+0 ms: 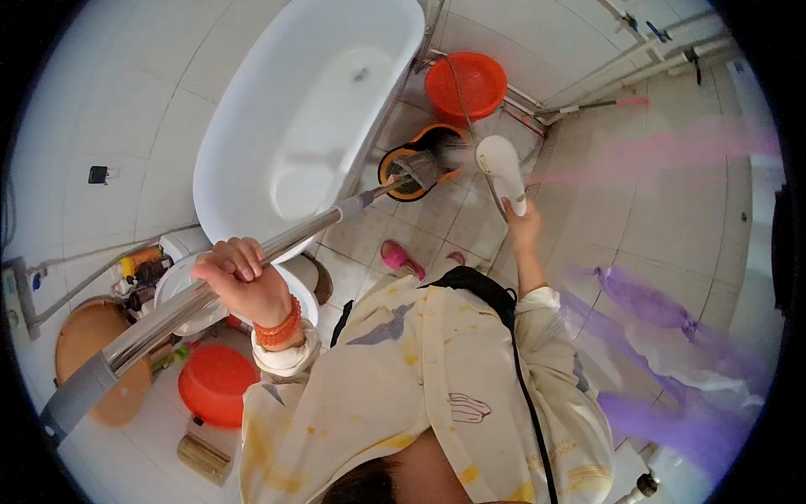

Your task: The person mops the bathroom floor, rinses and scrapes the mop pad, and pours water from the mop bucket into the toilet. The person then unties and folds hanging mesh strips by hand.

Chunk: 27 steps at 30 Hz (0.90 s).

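My left hand (pixel 250 284) is closed round the metal pole of a mop (pixel 306 228), which slants from the lower left towards the floor ahead. At its far end the grey mop head (pixel 422 170) sits over a black-and-orange mop bucket (pixel 401 197). My right hand (pixel 525 227) grips the handle of a white shower head (pixel 499 160). Water sprays from it to the left, towards the mop head and bucket. A hose hangs behind the shower head.
A white bathtub (pixel 311 101) stands left of the bucket. Red basins sit beyond it (pixel 467 84) and at lower left (pixel 217 386). A brown round basin (pixel 96 361) leans by the left wall. Purple translucent curtains (pixel 646 302) hang at right. My pink slippers (pixel 401 257) are on the tiles.
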Motion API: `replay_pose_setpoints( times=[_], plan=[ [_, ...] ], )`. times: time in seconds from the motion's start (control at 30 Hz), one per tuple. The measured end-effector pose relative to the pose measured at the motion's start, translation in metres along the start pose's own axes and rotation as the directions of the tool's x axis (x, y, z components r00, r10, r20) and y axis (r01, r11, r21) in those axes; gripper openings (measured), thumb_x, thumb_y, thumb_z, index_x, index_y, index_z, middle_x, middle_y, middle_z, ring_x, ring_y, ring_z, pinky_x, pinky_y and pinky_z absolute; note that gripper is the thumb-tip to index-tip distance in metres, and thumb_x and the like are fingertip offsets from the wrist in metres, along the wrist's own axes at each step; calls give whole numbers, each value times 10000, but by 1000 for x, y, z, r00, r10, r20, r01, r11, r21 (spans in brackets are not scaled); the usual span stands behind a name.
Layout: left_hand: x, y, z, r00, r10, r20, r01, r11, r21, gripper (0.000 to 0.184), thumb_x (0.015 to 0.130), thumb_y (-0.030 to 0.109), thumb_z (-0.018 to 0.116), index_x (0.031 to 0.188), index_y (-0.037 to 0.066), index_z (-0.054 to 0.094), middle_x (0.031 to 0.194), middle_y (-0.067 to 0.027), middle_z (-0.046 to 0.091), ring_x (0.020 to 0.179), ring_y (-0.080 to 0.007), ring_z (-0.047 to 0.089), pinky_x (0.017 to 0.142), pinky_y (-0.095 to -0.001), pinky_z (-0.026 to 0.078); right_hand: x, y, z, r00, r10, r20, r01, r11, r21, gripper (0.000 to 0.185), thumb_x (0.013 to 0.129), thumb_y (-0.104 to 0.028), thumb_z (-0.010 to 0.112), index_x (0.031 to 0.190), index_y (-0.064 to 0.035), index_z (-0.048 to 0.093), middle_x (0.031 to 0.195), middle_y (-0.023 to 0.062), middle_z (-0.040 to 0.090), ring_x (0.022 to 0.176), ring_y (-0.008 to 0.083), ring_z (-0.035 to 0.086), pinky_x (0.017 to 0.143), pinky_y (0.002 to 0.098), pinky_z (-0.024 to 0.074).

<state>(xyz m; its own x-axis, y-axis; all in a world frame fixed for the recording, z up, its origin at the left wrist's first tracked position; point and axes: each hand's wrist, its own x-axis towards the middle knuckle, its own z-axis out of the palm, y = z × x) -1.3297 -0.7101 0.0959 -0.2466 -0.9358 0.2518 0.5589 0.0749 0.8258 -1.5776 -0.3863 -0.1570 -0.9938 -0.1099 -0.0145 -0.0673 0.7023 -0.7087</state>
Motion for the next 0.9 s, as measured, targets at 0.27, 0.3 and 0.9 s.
replay_pose_setpoints(
  times=[0.27,0.3,0.9],
  plan=[
    [-40,8,26,996,6,87,-11,998,58,408,918,439,417,622,162,373,505,49,276,446,-70,246,474,-222,239,-37,-31,-9,988,20,156,-36,994,102,380,764,-346,669,983,-45,596,869,159,634,816,277,610,721,364,456],
    [-43,7,27,994,26,107,-32,998,51,405,926,426,402,639,142,369,509,38,282,439,-71,246,460,-220,246,-36,-33,-8,989,29,148,-46,992,114,380,764,-346,669,983,-45,596,869,159,634,816,277,610,721,364,456],
    [-91,18,47,989,40,142,-52,995,84,409,921,398,443,622,133,354,524,36,289,460,-73,249,460,-228,237,-31,-37,0,976,-132,176,82,961,265,398,744,-346,687,986,-40,612,870,164,640,812,303,622,687,382,473]
  ],
)
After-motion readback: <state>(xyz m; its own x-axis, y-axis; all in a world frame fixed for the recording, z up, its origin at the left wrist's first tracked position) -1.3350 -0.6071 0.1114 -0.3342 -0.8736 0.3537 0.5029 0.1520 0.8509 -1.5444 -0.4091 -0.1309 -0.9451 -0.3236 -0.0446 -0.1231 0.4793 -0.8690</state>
